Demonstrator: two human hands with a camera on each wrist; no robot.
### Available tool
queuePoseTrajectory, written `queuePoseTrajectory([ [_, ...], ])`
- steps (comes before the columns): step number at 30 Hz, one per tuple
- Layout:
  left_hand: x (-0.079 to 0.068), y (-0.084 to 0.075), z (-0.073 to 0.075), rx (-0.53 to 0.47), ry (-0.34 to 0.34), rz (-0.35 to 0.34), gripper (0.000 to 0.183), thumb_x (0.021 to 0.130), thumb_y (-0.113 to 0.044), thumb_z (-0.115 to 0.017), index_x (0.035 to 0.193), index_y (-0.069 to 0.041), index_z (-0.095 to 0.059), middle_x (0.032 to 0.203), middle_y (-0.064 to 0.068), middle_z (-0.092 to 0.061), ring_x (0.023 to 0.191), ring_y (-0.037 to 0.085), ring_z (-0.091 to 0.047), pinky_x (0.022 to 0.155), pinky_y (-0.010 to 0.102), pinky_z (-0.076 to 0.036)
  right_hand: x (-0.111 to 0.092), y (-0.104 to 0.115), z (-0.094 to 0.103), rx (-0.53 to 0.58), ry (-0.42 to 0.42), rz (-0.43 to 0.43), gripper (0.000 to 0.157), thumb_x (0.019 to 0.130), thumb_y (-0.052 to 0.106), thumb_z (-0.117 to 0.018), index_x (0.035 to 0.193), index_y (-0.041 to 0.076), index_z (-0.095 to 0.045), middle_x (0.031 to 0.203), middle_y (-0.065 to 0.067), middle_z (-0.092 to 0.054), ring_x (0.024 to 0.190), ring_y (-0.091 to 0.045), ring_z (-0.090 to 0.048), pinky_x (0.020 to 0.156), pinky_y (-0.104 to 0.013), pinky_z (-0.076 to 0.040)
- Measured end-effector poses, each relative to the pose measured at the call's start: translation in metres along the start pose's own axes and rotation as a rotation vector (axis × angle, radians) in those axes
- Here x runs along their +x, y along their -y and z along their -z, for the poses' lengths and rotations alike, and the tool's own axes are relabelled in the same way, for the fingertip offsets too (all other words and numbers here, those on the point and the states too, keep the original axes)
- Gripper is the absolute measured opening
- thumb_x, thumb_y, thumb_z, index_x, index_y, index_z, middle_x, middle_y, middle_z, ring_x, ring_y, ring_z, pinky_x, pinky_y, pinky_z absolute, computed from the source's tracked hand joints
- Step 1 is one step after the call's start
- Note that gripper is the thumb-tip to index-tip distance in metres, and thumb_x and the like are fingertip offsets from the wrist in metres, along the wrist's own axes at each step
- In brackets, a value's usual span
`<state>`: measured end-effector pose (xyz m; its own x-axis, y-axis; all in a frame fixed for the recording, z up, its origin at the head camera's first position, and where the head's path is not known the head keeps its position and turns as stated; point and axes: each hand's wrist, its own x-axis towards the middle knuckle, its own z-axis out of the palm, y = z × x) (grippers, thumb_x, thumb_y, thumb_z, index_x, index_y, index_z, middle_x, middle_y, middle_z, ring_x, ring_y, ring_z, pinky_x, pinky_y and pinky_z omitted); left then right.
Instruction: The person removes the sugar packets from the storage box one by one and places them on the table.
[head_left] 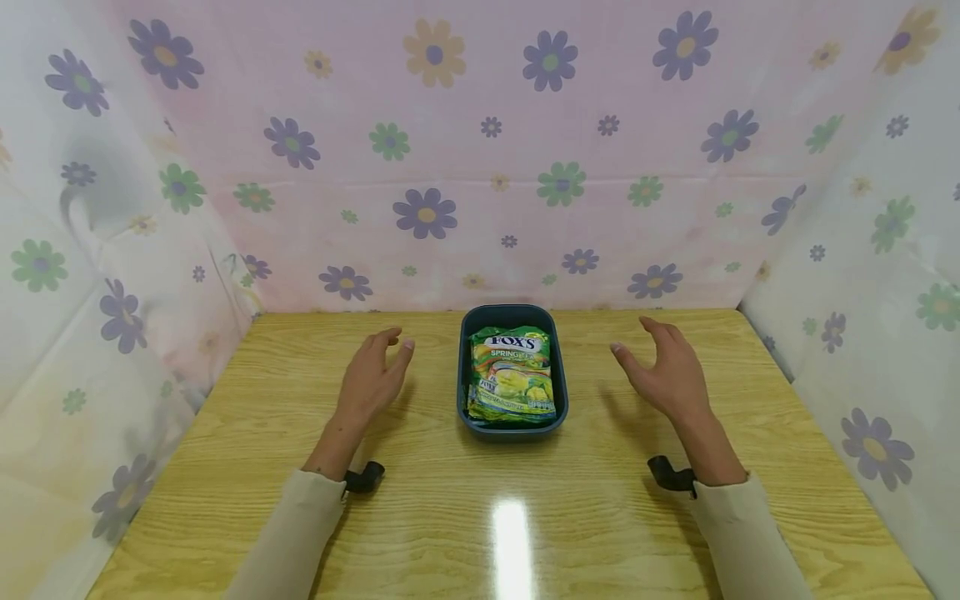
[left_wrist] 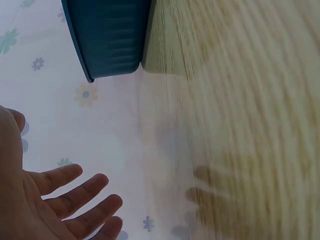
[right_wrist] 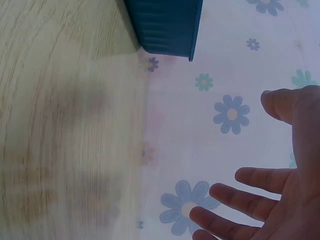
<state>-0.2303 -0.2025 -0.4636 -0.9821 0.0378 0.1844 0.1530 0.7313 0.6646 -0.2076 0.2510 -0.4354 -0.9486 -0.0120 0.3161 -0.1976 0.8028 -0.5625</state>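
A dark teal plastic bin (head_left: 513, 432) stands on the wooden table in the head view. Inside it lies a green candy bag (head_left: 513, 379) printed "FOX'S Spring Tea", with more green wrapper edges showing under it. My left hand (head_left: 372, 379) hovers left of the bin, its fingers relaxed and apart from it. On the other side, my right hand (head_left: 667, 375) is held over the table with thumb and fingers spread. Both hands hold nothing. Each wrist view shows an outer wall of the bin (left_wrist: 107, 37), with the fingers well away from it.
The wooden table (head_left: 592, 533) carries the bin near its back edge. A floral cloth (head_left: 465, 167) hangs behind it and along both sides. A black wrist mount (head_left: 365, 477) sits below the left hand, another (head_left: 670, 475) below the right.
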Motion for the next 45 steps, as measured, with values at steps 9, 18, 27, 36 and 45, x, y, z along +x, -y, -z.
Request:
queuePoseTrajectory([
  [9,-0.001,-0.007,-0.009,-0.088,0.01,0.001,0.068,0.111,-0.057,-0.042,0.155,-0.006,-0.05,0.148,0.017,-0.058,0.136,0.038,-0.054,0.11,0.06,-0.046,0.0,0.011,0.001,0.008,-0.007,0.014,0.074,0.105,0.048,-0.063,0.157,-0.002,-0.045,0.148,-0.03,-0.052,0.129,-0.051,-0.054,0.1,-0.072,-0.046],
  [18,-0.004,-0.015,-0.018,-0.206,0.064,0.019,0.065,0.112,-0.055,-0.043,0.153,-0.005,-0.053,0.148,0.017,-0.058,0.131,0.037,-0.059,0.109,0.056,-0.049,-0.002,0.024,0.001,0.022,-0.003,0.022,0.073,0.105,0.049,-0.063,0.158,0.0,-0.046,0.146,-0.028,-0.054,0.129,-0.049,-0.056,0.098,-0.069,-0.048],
  [27,-0.006,-0.018,-0.027,-0.284,0.087,0.012,0.065,0.112,-0.056,-0.043,0.153,-0.007,-0.053,0.149,0.014,-0.059,0.133,0.034,-0.06,0.112,0.055,-0.047,-0.003,0.04,-0.001,0.037,-0.007,0.036,0.071,0.104,0.046,-0.065,0.156,0.0,-0.049,0.143,-0.028,-0.056,0.127,-0.048,-0.058,0.099,-0.068,-0.048],
  [36,-0.004,-0.024,-0.036,-0.324,0.107,-0.001,0.062,0.113,-0.051,-0.043,0.154,-0.006,-0.052,0.153,0.015,-0.056,0.134,0.036,-0.058,0.113,0.056,-0.046,-0.003,0.054,-0.011,0.034,0.003,0.066,0.068,0.103,0.041,-0.068,0.154,0.0,-0.051,0.139,-0.027,-0.059,0.123,-0.047,-0.061,0.095,-0.065,-0.051],
  [45,-0.004,-0.02,-0.048,-0.374,0.115,0.011,0.053,0.114,-0.042,-0.046,0.155,-0.009,-0.051,0.154,0.014,-0.054,0.138,0.035,-0.056,0.116,0.054,-0.044,-0.007,0.065,-0.023,0.04,0.029,0.107,0.063,0.099,0.031,-0.074,0.151,0.0,-0.054,0.138,-0.027,-0.06,0.117,-0.045,-0.065,0.092,-0.063,-0.054],
])
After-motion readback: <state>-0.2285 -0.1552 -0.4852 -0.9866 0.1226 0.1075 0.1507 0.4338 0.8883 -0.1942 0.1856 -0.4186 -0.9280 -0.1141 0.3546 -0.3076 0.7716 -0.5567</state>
